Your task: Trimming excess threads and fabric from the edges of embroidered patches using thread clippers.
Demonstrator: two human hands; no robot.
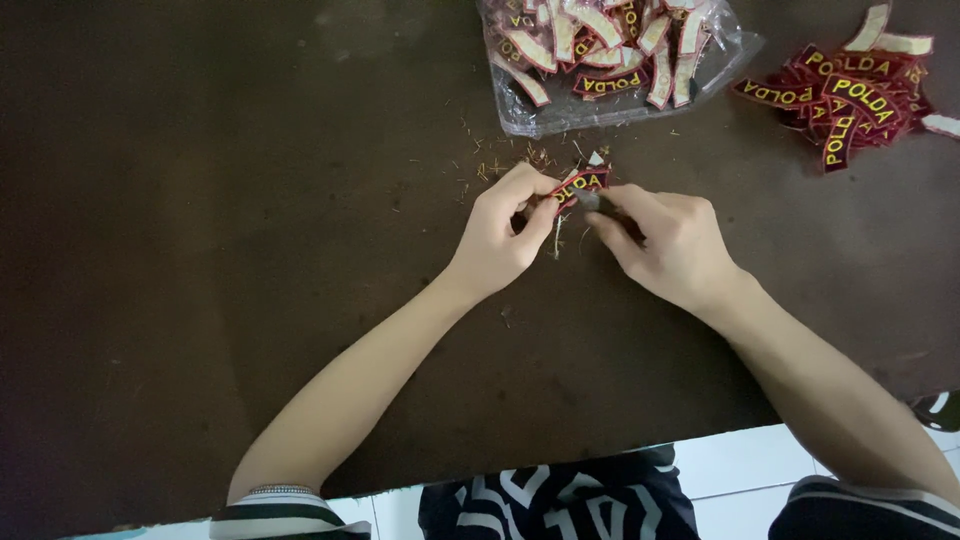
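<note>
A curved dark-red embroidered patch (581,184) with yellow lettering is held above the dark brown table (200,250). My left hand (500,235) pinches its left end between thumb and fingers. At the patch's right end my right hand (670,245) grips a small grey tool (590,200), possibly a thread snipper. A pale thread (557,235) hangs down from the patch between my hands.
A clear plastic bag (600,60) full of similar patches lies at the far centre. A loose pile of red patches (850,95) sits at the far right. Small thread clippings (500,165) litter the table beyond my hands. White floor tiles (740,465) show below the table's near edge.
</note>
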